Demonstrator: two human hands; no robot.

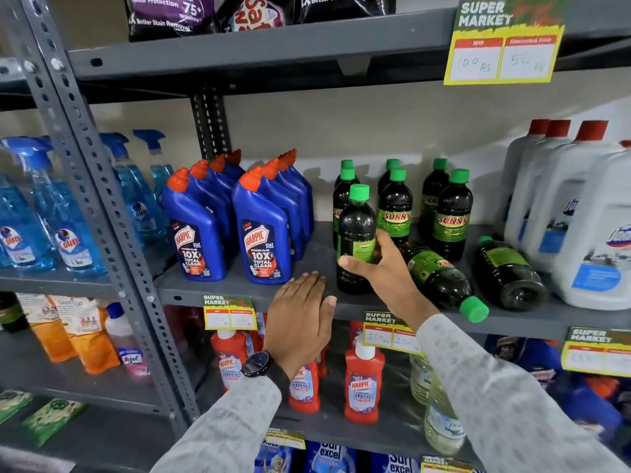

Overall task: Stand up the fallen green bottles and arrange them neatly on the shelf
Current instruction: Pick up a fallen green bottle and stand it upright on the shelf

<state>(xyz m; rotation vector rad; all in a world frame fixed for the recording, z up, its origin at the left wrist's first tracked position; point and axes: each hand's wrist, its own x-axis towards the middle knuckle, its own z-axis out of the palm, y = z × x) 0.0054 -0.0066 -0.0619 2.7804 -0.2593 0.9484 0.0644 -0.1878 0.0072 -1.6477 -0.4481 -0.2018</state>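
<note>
My right hand (379,268) grips an upright dark bottle with a green cap (355,230) at the front of the grey shelf (307,291). Behind it stand several more green-capped bottles (452,216), upright in rows. Two bottles lie fallen: one (444,281) right of my hand, cap toward the shelf's front edge, and another (508,274) further right, cap pointing back. My left hand (300,319) rests flat, fingers together, on the shelf's front edge, holding nothing.
Blue Harpic bottles (263,230) stand to the left of the green bottles. Large white jugs with red caps (587,227) stand to the right. Price tags (389,332) hang on the shelf edge. Red Harpic bottles (363,380) fill the shelf below.
</note>
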